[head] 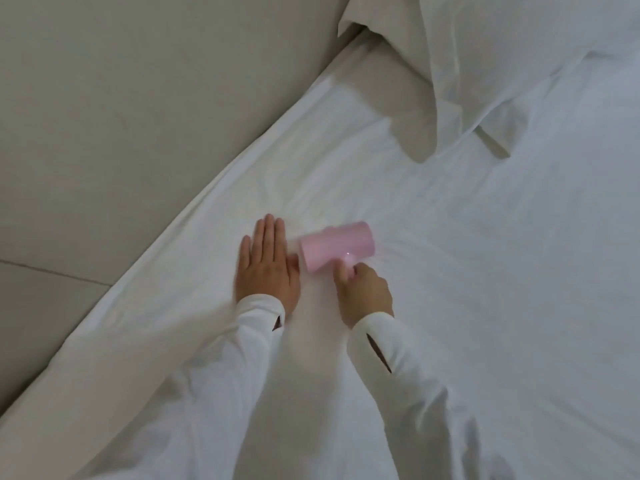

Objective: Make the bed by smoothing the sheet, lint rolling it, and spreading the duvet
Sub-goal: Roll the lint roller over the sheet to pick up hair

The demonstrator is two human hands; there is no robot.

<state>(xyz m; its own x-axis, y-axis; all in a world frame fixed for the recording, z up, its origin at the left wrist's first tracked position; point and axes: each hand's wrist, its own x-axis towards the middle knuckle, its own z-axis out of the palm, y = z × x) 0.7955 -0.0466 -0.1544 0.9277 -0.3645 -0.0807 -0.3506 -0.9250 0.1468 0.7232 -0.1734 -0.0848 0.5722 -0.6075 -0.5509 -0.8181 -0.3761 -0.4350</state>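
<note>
You're lint rolling: left hand (pixel 266 265) spread flat on the sheet (pixel 485 271), right hand (pixel 363 292) gripping the pink roller (pixel 336 245); next, cover unrolled areas.

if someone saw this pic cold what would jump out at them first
The pink lint roller stands out, the only colour on the white sheet, lying near the middle of the view. The right hand grips its handle, while the left hand presses flat on the sheet just beside the roll. A white pillow sits at the upper right.
</note>
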